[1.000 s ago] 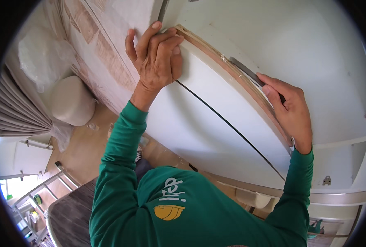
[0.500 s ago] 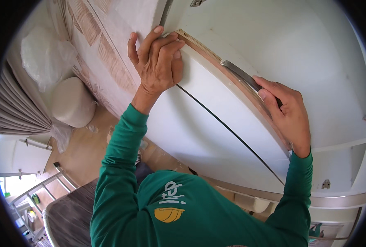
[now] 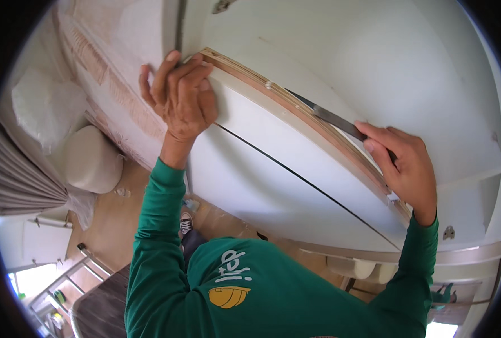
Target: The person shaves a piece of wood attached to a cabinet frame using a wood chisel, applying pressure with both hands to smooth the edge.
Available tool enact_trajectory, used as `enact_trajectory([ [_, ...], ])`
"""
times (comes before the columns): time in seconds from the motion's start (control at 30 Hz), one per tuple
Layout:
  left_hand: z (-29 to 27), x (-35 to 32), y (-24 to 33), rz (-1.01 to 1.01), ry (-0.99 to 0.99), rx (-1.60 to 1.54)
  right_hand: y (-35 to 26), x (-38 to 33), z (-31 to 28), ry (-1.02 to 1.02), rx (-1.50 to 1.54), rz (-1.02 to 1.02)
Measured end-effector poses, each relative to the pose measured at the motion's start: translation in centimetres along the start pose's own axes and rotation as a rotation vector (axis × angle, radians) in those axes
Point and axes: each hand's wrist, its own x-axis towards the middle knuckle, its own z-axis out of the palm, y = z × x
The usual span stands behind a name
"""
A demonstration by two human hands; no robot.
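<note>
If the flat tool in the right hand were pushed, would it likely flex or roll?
The tool is probably stiff, since it looks straight beyond the right hand. Its flat shape suggests it would slide rather than roll. Being slim, it may be fairly light.

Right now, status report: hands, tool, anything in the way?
Right hand: grip closed on tool, along wood edge, contact unclear. Left hand: at edge's upper-left end. No obstruction visible.

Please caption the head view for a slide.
Left hand at the wooden edge; right hand holds a flat tool along it.
</note>
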Motion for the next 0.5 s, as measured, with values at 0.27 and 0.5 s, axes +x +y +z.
enact_trajectory([
  [0.27, -0.1, -0.1, -0.1, 0.012, -0.020, -0.003, 2.2, 0.7, 2.4, 0.059, 0.100, -0.098],
  [0.5, -0.1, 0.2, 0.0, 0.045, -0.028, 0.004, 2.1, 0.9, 3.7, 0.091, 0.071, -0.082],
])
